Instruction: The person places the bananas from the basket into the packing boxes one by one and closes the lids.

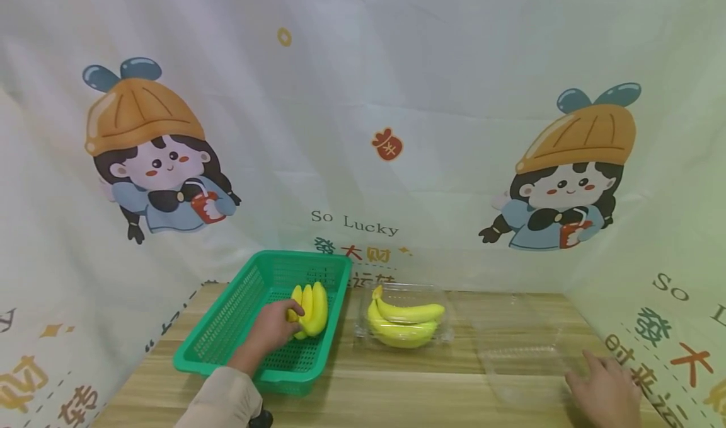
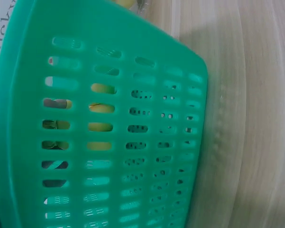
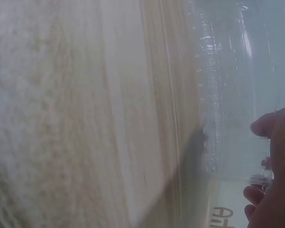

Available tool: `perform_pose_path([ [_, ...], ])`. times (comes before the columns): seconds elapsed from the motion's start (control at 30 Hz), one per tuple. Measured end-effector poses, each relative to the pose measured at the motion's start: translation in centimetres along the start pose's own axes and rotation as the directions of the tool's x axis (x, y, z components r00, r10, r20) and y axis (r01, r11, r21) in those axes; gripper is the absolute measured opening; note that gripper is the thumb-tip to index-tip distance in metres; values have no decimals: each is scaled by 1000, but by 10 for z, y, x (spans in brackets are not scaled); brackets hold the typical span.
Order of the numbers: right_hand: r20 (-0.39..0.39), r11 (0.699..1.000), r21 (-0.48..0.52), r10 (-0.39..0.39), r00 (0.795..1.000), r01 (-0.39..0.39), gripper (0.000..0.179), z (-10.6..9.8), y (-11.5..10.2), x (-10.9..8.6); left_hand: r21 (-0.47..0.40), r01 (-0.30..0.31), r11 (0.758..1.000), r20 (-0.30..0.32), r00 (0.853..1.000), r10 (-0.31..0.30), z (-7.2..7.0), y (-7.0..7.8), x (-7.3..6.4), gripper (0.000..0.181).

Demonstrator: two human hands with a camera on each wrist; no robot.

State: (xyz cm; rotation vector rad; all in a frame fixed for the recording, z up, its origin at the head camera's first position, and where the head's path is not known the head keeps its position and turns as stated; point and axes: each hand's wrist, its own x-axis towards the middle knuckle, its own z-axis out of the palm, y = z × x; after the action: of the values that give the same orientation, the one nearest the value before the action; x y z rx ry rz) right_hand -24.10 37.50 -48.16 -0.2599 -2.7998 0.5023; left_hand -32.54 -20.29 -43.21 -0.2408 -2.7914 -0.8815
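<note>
My left hand [image 1: 278, 324] reaches into a green plastic basket [image 1: 212, 327]. Its fingers are curled at the left side of a small bunch of yellow bananas [image 1: 319, 308] and grip it. In the left wrist view the basket's slotted wall [image 2: 118, 156] covers that hand, and only yellow bits show through the slots. At the right my right hand [image 1: 605, 387] holds the near right edge of an open, see-through plastic clamshell box [image 1: 524, 352]. Thumb and fingers lie on either side of that edge in the right wrist view, where the box [image 3: 237, 95] stands over the wood.
Between the basket and the open box stands another clear clamshell box [image 1: 448, 327], closed over a bunch of bananas [image 1: 405, 327]. All rest on a wooden table [image 1: 408, 393]. A printed cloth [image 1: 340, 100] hangs behind and along both sides.
</note>
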Motion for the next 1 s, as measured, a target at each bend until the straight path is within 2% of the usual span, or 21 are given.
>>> perform_pose_path([
  [0.37,-84,999,-4,-39,996,38,62,2,-3,-5,-46,-1,999,-82,997,-2,-2,-1,-4,17],
  [0.77,-14,1000,18,-4,1000,4,65,4,-5,-7,-112,11,994,-155,987,-28,-8,-6,-6,23],
  [1.0,13,999,44,14,1000,-15,67,4,-11,-10,-63,20,998,-161,986,-30,-15,-2,-9,23],
])
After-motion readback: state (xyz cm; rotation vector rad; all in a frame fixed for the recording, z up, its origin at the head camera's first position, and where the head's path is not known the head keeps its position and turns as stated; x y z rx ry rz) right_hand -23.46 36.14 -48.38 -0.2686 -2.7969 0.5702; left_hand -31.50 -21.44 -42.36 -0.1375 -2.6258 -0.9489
